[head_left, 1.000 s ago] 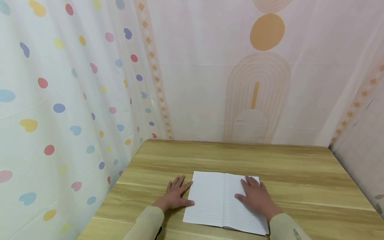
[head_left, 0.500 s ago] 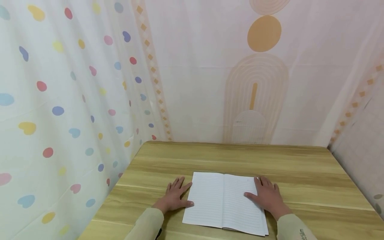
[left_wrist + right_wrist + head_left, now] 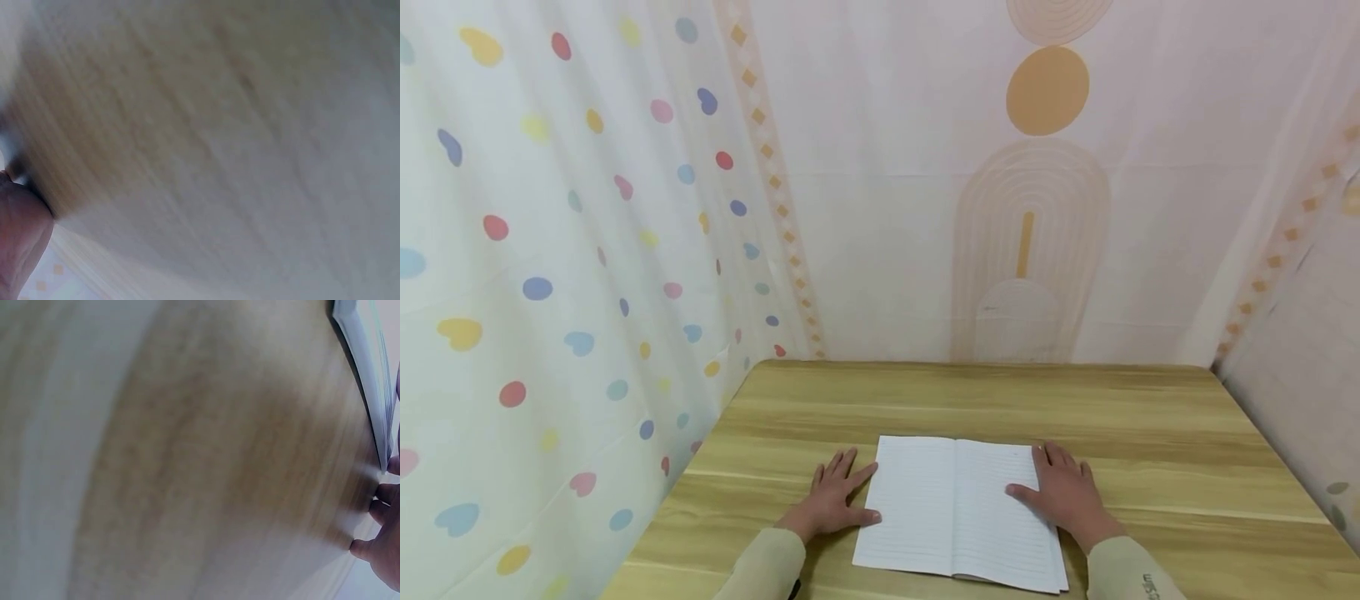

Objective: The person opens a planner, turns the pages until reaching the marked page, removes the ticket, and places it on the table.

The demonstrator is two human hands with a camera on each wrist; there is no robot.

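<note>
Left hand [image 3: 829, 505]: fingers spread, thumb on book's [image 3: 913, 517] left edge. Right hand [image 3: 1066, 495]: fingers slightly apart, thumb on right page [image 3: 996, 537].

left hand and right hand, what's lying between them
In the head view, an open lined notebook lies between the left hand and the right hand.

A wide band of wooden tabletop [image 3: 970, 400] leaves room to pass just below the middle of the head view, above a spread notebook [image 3: 917, 508]. Lower down, a left hand [image 3: 829, 505] and a right hand [image 3: 1067, 493] obstruct the pages' side edges; patterned curtains [image 3: 880, 208] wall off the upper frame and far left.
</note>
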